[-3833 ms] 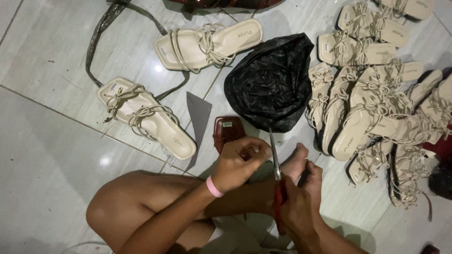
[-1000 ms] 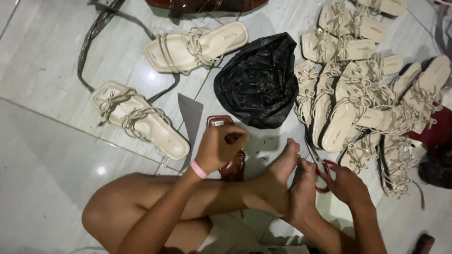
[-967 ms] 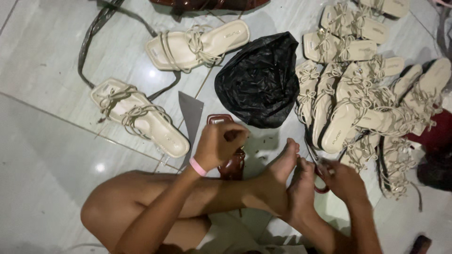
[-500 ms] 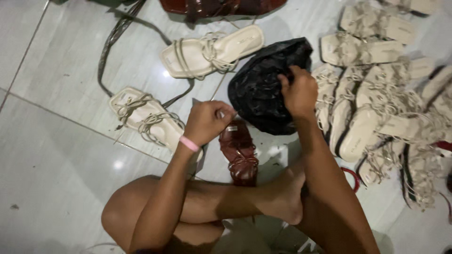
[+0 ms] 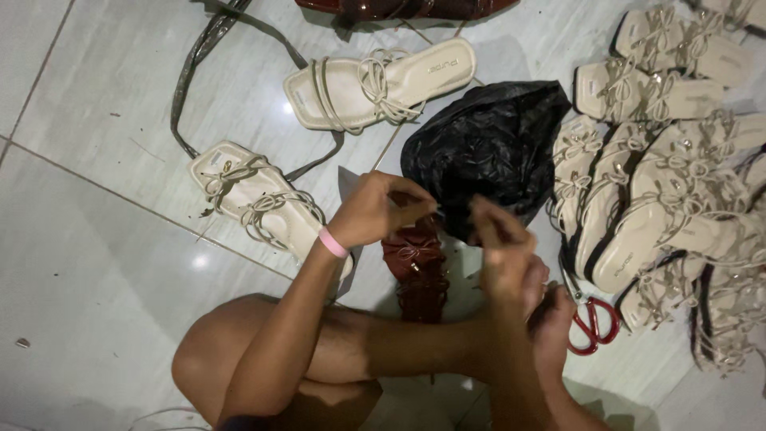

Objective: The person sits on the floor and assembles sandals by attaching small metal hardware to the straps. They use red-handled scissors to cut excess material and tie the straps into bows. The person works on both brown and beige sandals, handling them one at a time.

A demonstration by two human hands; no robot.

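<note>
the left hand (image 5: 373,209) was pinched, fingers together, above the dark red sandal (image 5: 416,267) on the tiled floor (image 5: 96,263). the right hand (image 5: 501,239) was pinched beside the crumpled black plastic bag (image 5: 487,148); whether either hand held anything could not be told. red-handled scissors (image 5: 589,319) lay nearby.

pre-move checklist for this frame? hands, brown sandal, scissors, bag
1. Left hand over the dark brown sandal, fingers pinched: ok; what they pinch: cannot tell.
2. Right hand raised beside the sandal, fingers curled: ok; contact with it: cannot tell.
3. Red-handled scissors on the floor, out of both hands: ok.
4. Black plastic bag right behind the hands, crowding them: not ok.
5. Sandal held steady on the tiles: cannot tell.
</note>
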